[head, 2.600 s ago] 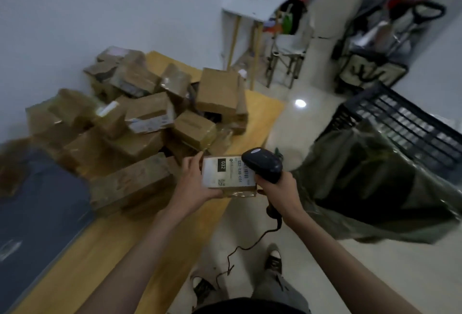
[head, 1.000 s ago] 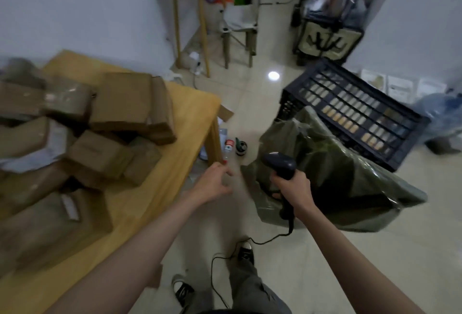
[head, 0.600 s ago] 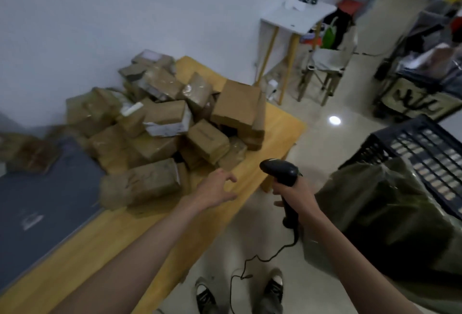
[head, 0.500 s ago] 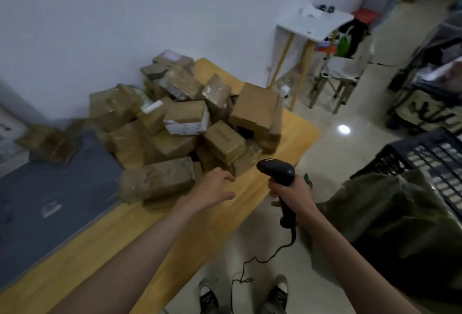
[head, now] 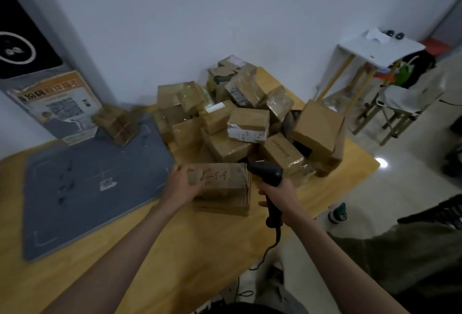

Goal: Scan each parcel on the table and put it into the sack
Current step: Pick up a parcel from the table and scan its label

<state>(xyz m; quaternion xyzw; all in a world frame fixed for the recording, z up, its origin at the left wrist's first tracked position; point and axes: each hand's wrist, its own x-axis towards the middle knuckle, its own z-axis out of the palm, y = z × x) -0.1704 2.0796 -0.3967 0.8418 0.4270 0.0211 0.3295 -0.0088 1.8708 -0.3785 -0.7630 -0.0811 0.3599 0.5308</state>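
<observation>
Just right of my left hand [head: 180, 184], which clasps its near end, lies a flat brown parcel [head: 221, 183] (ink scrawl on top) on the wooden table [head: 175, 251]. My right hand [head: 281, 197] grips the black scanner [head: 268, 176] beside it; the olive sack [head: 400, 261] sits below right.

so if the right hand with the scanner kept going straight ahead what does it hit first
Probably the long parcel that the left hand grips; the scanner in the right hand sits right beside it, though depth is unclear.
</observation>
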